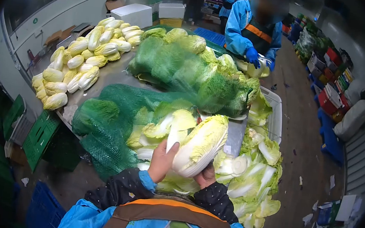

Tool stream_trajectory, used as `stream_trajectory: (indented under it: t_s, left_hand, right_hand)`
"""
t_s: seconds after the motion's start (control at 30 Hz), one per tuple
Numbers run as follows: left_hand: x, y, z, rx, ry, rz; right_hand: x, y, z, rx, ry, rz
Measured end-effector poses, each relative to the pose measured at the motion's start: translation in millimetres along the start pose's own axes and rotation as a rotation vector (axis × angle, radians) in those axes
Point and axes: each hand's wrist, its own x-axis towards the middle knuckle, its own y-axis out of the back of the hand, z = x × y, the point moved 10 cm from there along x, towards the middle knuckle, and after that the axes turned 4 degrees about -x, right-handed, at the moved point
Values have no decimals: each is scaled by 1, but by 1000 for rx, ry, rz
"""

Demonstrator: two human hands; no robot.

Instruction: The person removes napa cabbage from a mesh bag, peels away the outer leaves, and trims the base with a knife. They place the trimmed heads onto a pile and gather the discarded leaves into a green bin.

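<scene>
A pale yellow-white napa cabbage is held tilted in front of my body. My right hand is closed round its lower end, the fingers partly hidden beneath. Beside it, my left hand grips a cabbage leaf by its white stalk, close against the cabbage's left side. Just beyond, a green mesh bag lies with cabbages inside. Loose outer leaves are heaped to the right of my right hand.
Stripped cabbages are stacked at the table's far left. Another full mesh bag lies behind. Across the table, a co-worker in blue gloves handles a cabbage. A white bin holds leaves. Green crates stand left; a blue crate is below.
</scene>
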Motion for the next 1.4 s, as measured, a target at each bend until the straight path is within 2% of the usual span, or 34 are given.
stream_trajectory:
  t_s: [0.03,0.1,0.2,0.27,0.33,0.37,0.4,0.43,0.47,0.5,0.53,0.57,0.63,0.67,0.7,0.73,0.8,0.87,0.93,1.0,1.07,1.13,1.2,1.27,1.33,1.37,1.4]
  left_hand:
    - [-1,-1,2,-1,3,-2]
    - [-5,-4,-5,-184,150,-23]
    - [-10,-9,7,-188,93,-64]
    - [-18,-13,15,-174,121,-65]
    - [-11,-5,12,-155,149,-68]
    - [5,15,14,135,17,-10]
    - [19,31,19,420,-118,50]
    - [26,47,33,621,-263,147]
    - [23,27,47,618,-272,148]
    - [-1,-27,79,798,-473,14]
    - [-22,-68,94,969,-677,-131]
    - [-21,-69,92,968,-679,-131]
    - [-4,-70,76,914,-524,-154]
    - [-3,-75,80,906,-546,-161]
    - [-5,-73,82,874,-540,-154]
    - [-10,-69,79,848,-520,-152]
    - [-6,-57,59,731,-501,-152]
    - [4,-43,44,651,-329,-130]
    - [-2,-39,43,727,-350,-119]
    - [3,-18,28,439,-180,-24]
    - [4,-13,30,435,-245,-27]
    - [11,-4,32,427,-310,-22]
    - [37,-1,45,985,-415,24]
    - [68,-8,67,1145,-500,-24]
    - [110,43,30,9,-20,163]
    - [110,43,28,108,83,114]
    - [111,50,8,107,82,117]
  right_hand:
    - [0,-1,0,-20,-6,31]
    - [5,-9,-2,-5,-2,8]
    - [5,-21,2,15,-50,-13]
    - [6,-11,10,15,-102,-15]
    - [13,29,-10,-1065,289,25]
    - [8,24,-14,-1605,491,47]
    - [3,2,-25,-1611,491,43]
    - [0,-17,-43,-765,286,111]
    - [2,-28,-31,81,69,153]
    - [3,-4,-41,-73,189,262]
    - [2,-2,-49,-215,243,254]
    - [-12,-22,-52,-338,273,301]
    - [-28,-47,-60,-535,309,363]
    - [-31,-49,-63,-607,307,382]
    - [-32,-63,-72,-520,436,295]
    - [-31,-60,-71,-516,445,301]
    - [-21,-54,-66,-457,400,228]
    - [-18,-58,-66,-482,351,231]
    - [-22,-52,-56,-506,246,306]
    - [-19,-40,-54,-530,226,315]
    - [-16,-40,-51,-361,240,233]
    - [-16,-36,-49,-389,208,212]
    - [-15,-29,-41,-419,171,186]
    - [-16,-20,-25,-400,98,158]
    - [-19,-22,-22,-408,76,142]
    - [-20,-24,-23,-411,73,125]
    - [-21,-27,-27,-412,70,124]
